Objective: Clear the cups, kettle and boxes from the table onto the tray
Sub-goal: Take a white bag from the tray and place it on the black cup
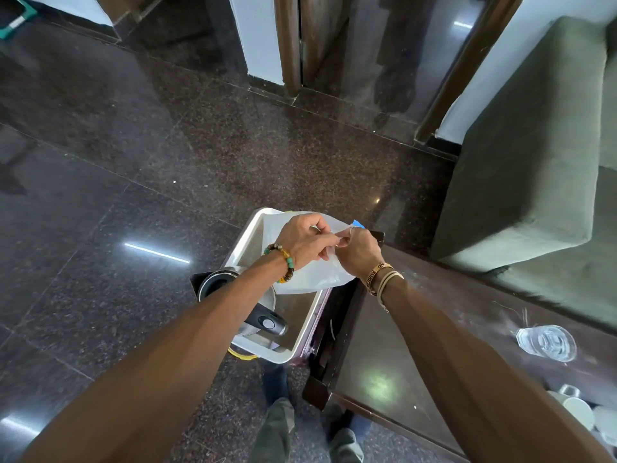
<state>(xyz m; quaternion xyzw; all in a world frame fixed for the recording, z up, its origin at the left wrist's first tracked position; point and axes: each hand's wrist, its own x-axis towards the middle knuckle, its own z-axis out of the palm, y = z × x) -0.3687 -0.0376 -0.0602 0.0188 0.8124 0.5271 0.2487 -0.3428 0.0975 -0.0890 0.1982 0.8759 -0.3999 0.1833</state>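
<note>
Presently handling a thin white plastic bag (310,277) over the far half of the white tray (243,237). Left hand (302,240): fingers curled, pinching the bag's upper edge. Right hand (359,250): likewise closed on that edge, just beside the left. Appears to be opening or tying the bag's mouth; cannot tell which.

Recommended for the step in hand:
- Keep both pinches close together and the bag's bulk over the tray, to guard against a drop to the floor.
- Lower into the free far half, apart from the kettle (267,324).
- Avoid dragging the film across the kettle's handle.
- Judged limp and light, so liable to slip from a loose pinch; hold firmly until set down.

Count, as visible:
- Tray: one, just beside the end of the dark table (377,345).
- Kettle: one, already in the tray's near half.
- Plastic bag: one, in both hands.
- Clear glass (546,343): one, on the table, well apart from the tray.
- White cups (579,411): at least two at the table's near right, cut off by the frame edge; full number not determinable.
- Small steel vessel (569,390): one, just beside those cups.
- Boxes: none identified with certainty; only a blue corner (358,224) behind the bag, nature unclear.
</note>
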